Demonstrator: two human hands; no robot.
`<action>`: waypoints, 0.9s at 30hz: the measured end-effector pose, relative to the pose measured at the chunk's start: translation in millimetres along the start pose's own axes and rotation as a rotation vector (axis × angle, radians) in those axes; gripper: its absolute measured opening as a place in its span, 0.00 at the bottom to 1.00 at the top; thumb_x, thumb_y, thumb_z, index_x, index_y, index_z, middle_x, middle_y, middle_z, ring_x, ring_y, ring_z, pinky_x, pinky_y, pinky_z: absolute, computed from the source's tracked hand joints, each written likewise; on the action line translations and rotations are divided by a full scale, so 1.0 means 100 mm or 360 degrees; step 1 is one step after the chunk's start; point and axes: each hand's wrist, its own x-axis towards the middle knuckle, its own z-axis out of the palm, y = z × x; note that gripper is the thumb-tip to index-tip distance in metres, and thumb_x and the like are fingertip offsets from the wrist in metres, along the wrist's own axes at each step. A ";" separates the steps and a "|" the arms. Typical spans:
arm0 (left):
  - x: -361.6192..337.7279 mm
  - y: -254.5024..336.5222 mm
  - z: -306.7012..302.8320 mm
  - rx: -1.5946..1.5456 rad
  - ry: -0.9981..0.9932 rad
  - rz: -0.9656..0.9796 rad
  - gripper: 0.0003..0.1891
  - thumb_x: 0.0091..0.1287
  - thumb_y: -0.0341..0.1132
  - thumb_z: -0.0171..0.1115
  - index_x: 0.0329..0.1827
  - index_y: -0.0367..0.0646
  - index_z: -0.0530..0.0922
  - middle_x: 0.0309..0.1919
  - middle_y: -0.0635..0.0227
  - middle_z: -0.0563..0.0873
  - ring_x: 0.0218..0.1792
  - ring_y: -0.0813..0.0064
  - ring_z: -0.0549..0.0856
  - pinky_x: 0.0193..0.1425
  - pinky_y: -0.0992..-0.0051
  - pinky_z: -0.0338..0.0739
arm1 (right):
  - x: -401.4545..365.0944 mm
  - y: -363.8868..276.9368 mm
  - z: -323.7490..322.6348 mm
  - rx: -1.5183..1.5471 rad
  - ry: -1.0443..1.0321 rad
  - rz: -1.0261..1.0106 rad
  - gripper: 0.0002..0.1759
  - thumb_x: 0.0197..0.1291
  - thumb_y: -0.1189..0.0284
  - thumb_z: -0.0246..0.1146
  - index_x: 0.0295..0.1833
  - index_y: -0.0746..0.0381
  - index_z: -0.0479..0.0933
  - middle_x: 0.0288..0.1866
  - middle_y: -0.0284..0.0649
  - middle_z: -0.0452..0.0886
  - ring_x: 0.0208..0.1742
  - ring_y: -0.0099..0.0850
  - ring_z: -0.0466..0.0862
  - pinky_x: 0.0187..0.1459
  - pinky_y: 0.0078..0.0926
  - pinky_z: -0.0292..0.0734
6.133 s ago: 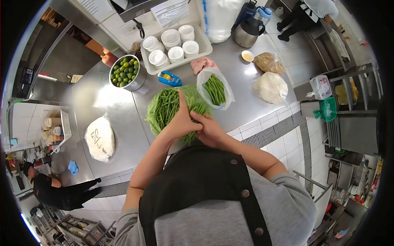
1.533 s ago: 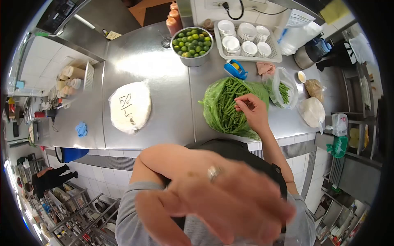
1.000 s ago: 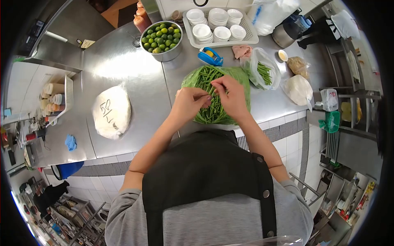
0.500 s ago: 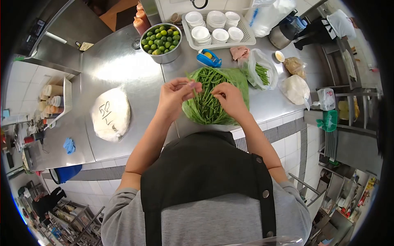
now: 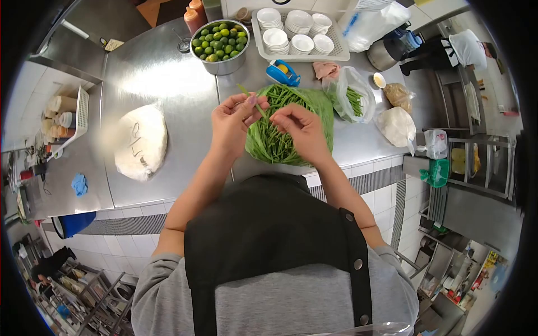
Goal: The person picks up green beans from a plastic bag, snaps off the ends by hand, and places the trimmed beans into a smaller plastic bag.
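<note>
A big open plastic bag of green beans (image 5: 291,126) lies on the steel counter (image 5: 168,84) in front of me. My left hand (image 5: 232,120) pinches one green bean (image 5: 251,101) above the bag's left edge. Beside it, over the bean pile, my right hand (image 5: 297,126) holds the bean's lower end with its fingertips. A smaller clear bag of beans (image 5: 350,101) stands to the right.
A metal bowl of limes (image 5: 219,39), a tray of white bowls (image 5: 297,35), a blue tape dispenser (image 5: 280,73) and a pink cloth (image 5: 326,69) sit behind. White filled bags lie at left (image 5: 140,143) and right (image 5: 397,126). A kettle (image 5: 386,50) stands far right.
Both hands have lifted a single bean from the pile and now hold it between them; a second and a half ago my left hand was raised close to the camera.
</note>
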 end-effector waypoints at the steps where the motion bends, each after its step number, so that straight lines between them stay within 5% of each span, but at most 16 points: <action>1: 0.01 0.00 -0.06 -0.0107 0.0009 -0.0073 0.09 0.74 0.29 0.66 0.52 0.35 0.80 0.50 0.51 0.90 0.50 0.64 0.91 0.53 0.74 0.86 | 0.03 -0.03 -0.04 0.0122 -0.0019 0.0016 0.06 0.68 0.75 0.68 0.45 0.67 0.82 0.34 0.34 0.83 0.34 0.20 0.80 0.39 0.21 0.77; 2: 0.02 -0.01 -0.10 -0.0142 0.0019 -0.0086 0.10 0.74 0.29 0.65 0.54 0.35 0.79 0.50 0.51 0.89 0.51 0.64 0.90 0.53 0.74 0.86 | 0.07 -0.05 -0.08 0.0244 -0.0037 0.0031 0.06 0.67 0.75 0.68 0.45 0.66 0.82 0.34 0.34 0.83 0.34 0.20 0.80 0.39 0.21 0.77; 7: 0.02 -0.03 -0.25 -0.0178 -0.0006 -0.0103 0.10 0.76 0.26 0.59 0.57 0.33 0.76 0.51 0.45 0.87 0.55 0.61 0.89 0.60 0.71 0.86 | 0.18 0.51 -0.29 -0.1059 -0.0137 -0.0048 0.07 0.60 0.78 0.71 0.43 0.63 0.83 0.41 0.38 0.80 0.40 0.29 0.82 0.45 0.28 0.78; 11: 0.04 -0.12 -0.33 -0.0110 -0.0004 -0.0133 0.05 0.72 0.22 0.54 0.47 0.35 0.77 0.49 0.45 0.87 0.44 0.68 0.86 0.51 0.75 0.82 | 0.19 0.88 -0.18 -0.1390 -0.0113 -0.0348 0.08 0.53 0.76 0.73 0.39 0.61 0.83 0.44 0.42 0.75 0.50 0.41 0.80 0.53 0.39 0.75; 14: 0.17 -0.40 -0.61 -0.0031 -0.0038 -0.0078 0.05 0.68 0.21 0.51 0.40 0.37 0.76 0.44 0.48 0.88 0.33 0.75 0.79 0.41 0.79 0.75 | 0.17 0.67 0.02 -0.1761 -0.0177 -0.0218 0.07 0.53 0.74 0.74 0.37 0.60 0.82 0.43 0.41 0.75 0.53 0.40 0.78 0.56 0.42 0.72; 16: 0.16 -0.44 -0.57 0.0035 0.0062 -0.0084 0.05 0.66 0.22 0.50 0.35 0.39 0.75 0.39 0.52 0.88 0.27 0.79 0.72 0.36 0.81 0.70 | 0.19 0.76 0.04 -0.1768 -0.0125 -0.0269 0.07 0.53 0.73 0.73 0.35 0.60 0.80 0.43 0.40 0.74 0.53 0.40 0.77 0.57 0.44 0.70; 19: 0.14 -0.41 -0.56 0.0179 -0.0055 -0.0052 0.07 0.64 0.20 0.50 0.37 0.37 0.78 0.39 0.58 0.86 0.32 0.81 0.73 0.37 0.82 0.68 | 0.19 0.72 0.00 -0.1642 0.0023 -0.0374 0.07 0.54 0.75 0.71 0.34 0.60 0.78 0.42 0.39 0.74 0.50 0.40 0.78 0.54 0.42 0.71; 22: 0.13 -0.34 -0.47 0.0906 -0.0139 0.0119 0.08 0.64 0.21 0.58 0.42 0.36 0.84 0.40 0.63 0.86 0.32 0.81 0.75 0.35 0.79 0.69 | 0.16 0.56 -0.15 -0.1274 0.0048 -0.0316 0.05 0.55 0.77 0.68 0.35 0.62 0.77 0.39 0.40 0.73 0.45 0.41 0.78 0.49 0.39 0.73; 25: 0.07 -0.28 -0.17 0.1545 -0.0371 0.0873 0.11 0.61 0.23 0.69 0.46 0.42 0.89 0.40 0.68 0.88 0.31 0.79 0.77 0.37 0.76 0.73 | 0.10 0.26 -0.26 -0.0948 -0.0051 -0.0235 0.04 0.57 0.79 0.67 0.36 0.64 0.77 0.36 0.41 0.74 0.37 0.37 0.78 0.40 0.33 0.74; 27: 0.12 -0.35 -0.15 0.1563 -0.0553 0.0952 0.12 0.59 0.25 0.74 0.47 0.44 0.90 0.39 0.67 0.88 0.31 0.76 0.78 0.39 0.74 0.75 | 0.05 0.07 -0.30 -0.0868 -0.0129 -0.0179 0.05 0.57 0.79 0.67 0.36 0.65 0.77 0.36 0.41 0.75 0.37 0.35 0.78 0.39 0.32 0.74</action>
